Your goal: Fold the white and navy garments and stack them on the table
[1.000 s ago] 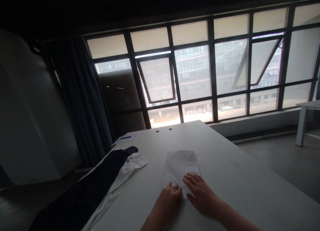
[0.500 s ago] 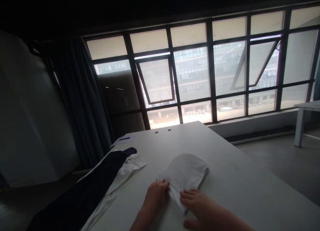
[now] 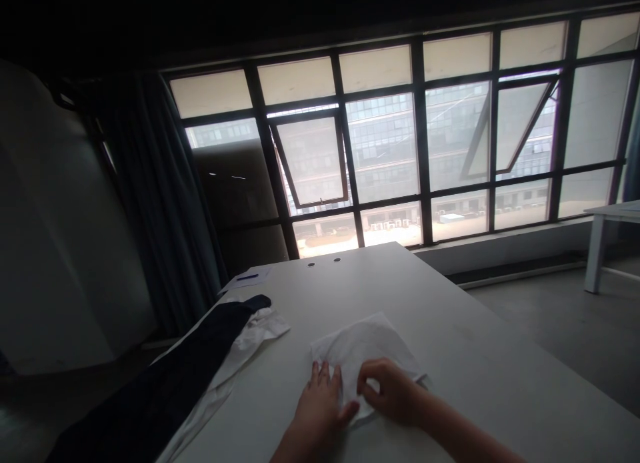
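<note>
Left hand [image 3: 320, 399] open, grip released beside white cloth [image 3: 363, 353]; right hand [image 3: 393, 391] grasping its edge on counter [image 3: 480, 363].

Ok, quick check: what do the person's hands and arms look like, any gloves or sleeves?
The left hand and right hand are bare, without gloves. The left forearm and right forearm show no sleeve, watch or bracelet in view.

The right hand [image 3: 393, 391] hides part of the white cloth [image 3: 363, 346]; the dark garment [image 3: 170, 356] runs off the picture's bottom edge, and the blue item [image 3: 247, 277] on the paper [image 3: 261, 281] is too small to tell.
</note>
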### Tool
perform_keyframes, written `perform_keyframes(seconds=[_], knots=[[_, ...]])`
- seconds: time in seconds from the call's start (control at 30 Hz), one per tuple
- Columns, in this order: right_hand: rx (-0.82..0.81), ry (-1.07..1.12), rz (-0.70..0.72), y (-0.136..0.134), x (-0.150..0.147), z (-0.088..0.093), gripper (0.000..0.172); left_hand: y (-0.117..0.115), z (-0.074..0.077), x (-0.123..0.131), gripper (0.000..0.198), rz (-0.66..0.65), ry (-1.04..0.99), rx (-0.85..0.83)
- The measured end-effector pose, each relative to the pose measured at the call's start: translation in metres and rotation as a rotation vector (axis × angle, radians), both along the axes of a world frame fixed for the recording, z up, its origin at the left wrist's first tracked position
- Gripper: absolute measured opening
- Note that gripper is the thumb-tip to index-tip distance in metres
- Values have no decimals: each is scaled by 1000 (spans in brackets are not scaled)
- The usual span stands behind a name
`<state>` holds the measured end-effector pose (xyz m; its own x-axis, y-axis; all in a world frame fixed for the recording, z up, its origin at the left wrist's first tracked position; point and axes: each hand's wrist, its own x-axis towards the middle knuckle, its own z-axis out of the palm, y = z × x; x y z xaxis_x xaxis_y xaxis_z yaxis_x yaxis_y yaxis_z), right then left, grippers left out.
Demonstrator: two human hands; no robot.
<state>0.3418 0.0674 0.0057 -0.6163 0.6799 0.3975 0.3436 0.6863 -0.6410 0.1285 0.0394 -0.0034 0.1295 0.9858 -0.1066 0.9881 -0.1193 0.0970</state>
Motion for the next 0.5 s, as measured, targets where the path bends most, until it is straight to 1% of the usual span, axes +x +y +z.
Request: perform_keyframes(seconds=[0.03, 0.1, 0.13, 0.17, 0.2, 0.23, 0.3, 0.33, 0.37, 0.43, 0.5], knots=[[37, 56, -140, 12, 12, 5, 15, 3, -2, -6, 84, -18, -5, -21], [59, 148, -335, 41, 37, 6, 15, 11, -2, -21, 84, -56, -4, -61], [38, 185, -437, 55, 50, 2, 17, 16, -1, -29, 82, -62, 6, -70], [19, 202, -507, 67, 62, -4, 23, 21, 1, -38, 81, -49, 23, -56], [0, 212, -566, 78, 73, -12, 28, 26, 2, -46, 77, -11, 48, -7], [-20, 217, -615, 87, 83, -20, 32, 31, 2, -53, 72, 46, 79, 76], [-49, 208, -666, 96, 96, -38, 38, 38, 2, -66, 57, 163, 135, 305], [-58, 198, -671, 98, 99, -45, 40, 39, 1, -70, 53, 195, 149, 421], [-62, 185, -664, 98, 100, -52, 42, 40, 0, -71, 52, 197, 146, 516], [-58, 158, -630, 95, 94, -61, 44, 35, 2, -66, 53, 122, 86, 643], [-47, 130, -590, 89, 83, -65, 46, 24, 7, -47, 49, -17, -24, 696]])
